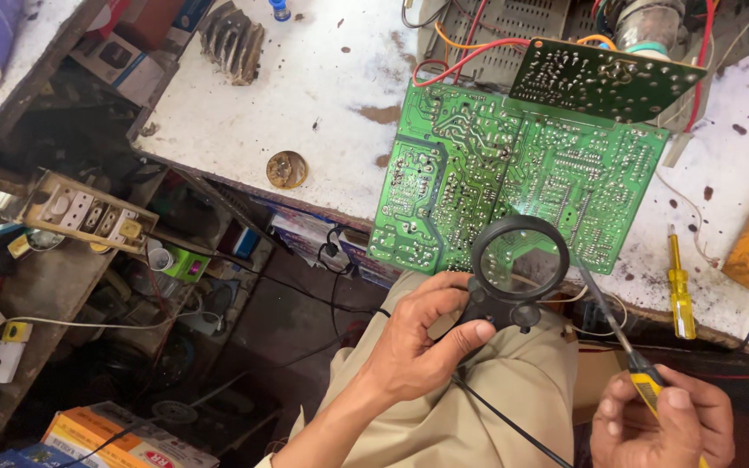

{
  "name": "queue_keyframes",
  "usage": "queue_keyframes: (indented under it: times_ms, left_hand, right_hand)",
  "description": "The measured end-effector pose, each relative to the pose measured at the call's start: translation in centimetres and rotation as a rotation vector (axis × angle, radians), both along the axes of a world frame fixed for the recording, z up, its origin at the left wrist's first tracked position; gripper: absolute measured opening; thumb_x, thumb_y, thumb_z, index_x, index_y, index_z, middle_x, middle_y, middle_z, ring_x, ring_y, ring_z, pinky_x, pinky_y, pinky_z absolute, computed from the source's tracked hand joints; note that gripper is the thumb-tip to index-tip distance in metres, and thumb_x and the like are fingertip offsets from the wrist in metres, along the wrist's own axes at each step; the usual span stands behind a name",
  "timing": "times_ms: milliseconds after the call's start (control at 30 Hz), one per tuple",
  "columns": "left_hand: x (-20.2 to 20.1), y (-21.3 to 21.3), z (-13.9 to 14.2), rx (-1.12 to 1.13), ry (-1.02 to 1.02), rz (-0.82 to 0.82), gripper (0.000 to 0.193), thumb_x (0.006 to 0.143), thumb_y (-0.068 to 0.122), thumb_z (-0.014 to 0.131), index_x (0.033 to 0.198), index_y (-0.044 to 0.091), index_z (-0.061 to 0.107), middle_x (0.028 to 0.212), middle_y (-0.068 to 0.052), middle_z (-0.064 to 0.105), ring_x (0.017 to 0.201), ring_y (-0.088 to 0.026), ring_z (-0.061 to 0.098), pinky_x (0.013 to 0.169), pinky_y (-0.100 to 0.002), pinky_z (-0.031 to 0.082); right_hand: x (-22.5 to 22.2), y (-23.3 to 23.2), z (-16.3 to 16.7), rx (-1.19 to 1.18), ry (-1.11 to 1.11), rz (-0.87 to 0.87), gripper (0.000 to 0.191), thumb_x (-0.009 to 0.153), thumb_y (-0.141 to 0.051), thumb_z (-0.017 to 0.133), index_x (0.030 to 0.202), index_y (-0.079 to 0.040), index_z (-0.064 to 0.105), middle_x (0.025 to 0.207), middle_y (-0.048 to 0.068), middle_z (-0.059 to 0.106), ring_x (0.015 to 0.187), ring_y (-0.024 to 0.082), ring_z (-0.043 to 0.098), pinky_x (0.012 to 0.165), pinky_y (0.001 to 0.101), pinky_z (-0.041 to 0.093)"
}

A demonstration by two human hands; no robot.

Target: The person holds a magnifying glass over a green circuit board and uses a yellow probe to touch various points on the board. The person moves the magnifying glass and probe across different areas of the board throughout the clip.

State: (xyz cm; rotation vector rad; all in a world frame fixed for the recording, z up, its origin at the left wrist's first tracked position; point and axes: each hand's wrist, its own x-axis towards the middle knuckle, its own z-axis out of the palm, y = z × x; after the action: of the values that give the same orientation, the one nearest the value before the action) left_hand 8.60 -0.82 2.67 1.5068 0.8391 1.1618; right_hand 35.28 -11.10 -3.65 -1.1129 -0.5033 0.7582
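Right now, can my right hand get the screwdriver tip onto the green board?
Probably yes: the right hand holds the screwdriver, whose tip already lies at the green circuit board beside the magnifier, nothing blocking.

Black round magnifier (517, 269) over green circuit board (513, 178), yellow-handled screwdriver (619, 334) angled

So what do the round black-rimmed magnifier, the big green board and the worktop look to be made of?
Round black-rimmed magnifier in the left hand: matte black frame, probably plastic, around a clear lens of glass or acrylic. Big green circuit board: glossy green laminate dotted with silvery solder points. White worktop: chipped, stained white coating; the base beneath can't be told.
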Motion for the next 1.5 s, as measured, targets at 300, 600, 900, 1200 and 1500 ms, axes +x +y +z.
queue_keyframes:
  times_ms: [300,600,900,1200,1500]
  left_hand:
    - [0.2,-0.4,-0.2,-0.046,0.006,0.002,0.032,0.093,0.025,0.076,0.104,-0.005,0.070,0.127,-0.022,0.067,0.121,-0.029,0.066,0.104,-0.037,0.049]
    - [0.2,-0.6,-0.4,-0.045,0.017,-0.006,0.032,0.093,0.026,0.076,0.106,-0.003,0.072,0.130,-0.023,0.066,0.128,-0.030,0.064,0.108,-0.038,0.048]
    - [0.3,-0.6,-0.5,-0.040,0.013,0.000,0.032,0.093,0.026,0.077,0.104,-0.004,0.071,0.128,-0.024,0.067,0.129,-0.031,0.064,0.107,-0.038,0.049]
    - [0.2,-0.5,0.1,-0.057,-0.023,-0.024,0.029,0.094,0.024,0.076,0.106,-0.002,0.073,0.131,-0.019,0.067,0.122,-0.027,0.065,0.106,-0.037,0.049]
    - [0.2,-0.4,0.0,-0.049,-0.017,-0.019,0.030,0.094,0.025,0.075,0.107,-0.002,0.073,0.131,-0.019,0.067,0.122,-0.027,0.065,0.107,-0.038,0.049]
  right_hand:
    - [-2.0,1.0,0.5,-0.073,-0.102,0.004,0.015,0.106,-0.010,0.061,0.107,0.004,0.056,0.079,0.021,0.065,0.058,0.023,0.060,0.050,0.0298,0.045]
    - [-3.5,1.5,2.0,-0.158,-0.272,0.030,0.012,0.105,-0.006,0.061,0.112,0.003,0.062,0.084,0.020,0.069,0.067,0.017,0.065,0.057,0.0269,0.049]
    - [-4.2,2.5,2.3,-0.062,-0.244,0.124,0.009,0.105,0.000,0.061,0.110,0.006,0.064,0.086,0.022,0.070,0.068,0.017,0.065,0.064,0.0284,0.052]
    - [-4.7,3.4,2.7,-0.037,-0.253,0.148,0.009,0.103,0.004,0.061,0.111,0.008,0.064,0.087,0.022,0.070,0.067,0.016,0.064,0.067,0.0270,0.053]
    - [-4.6,3.6,2.6,0.002,-0.262,0.172,0.008,0.103,0.004,0.061,0.110,0.007,0.065,0.087,0.021,0.071,0.066,0.015,0.063,0.067,0.0263,0.052]
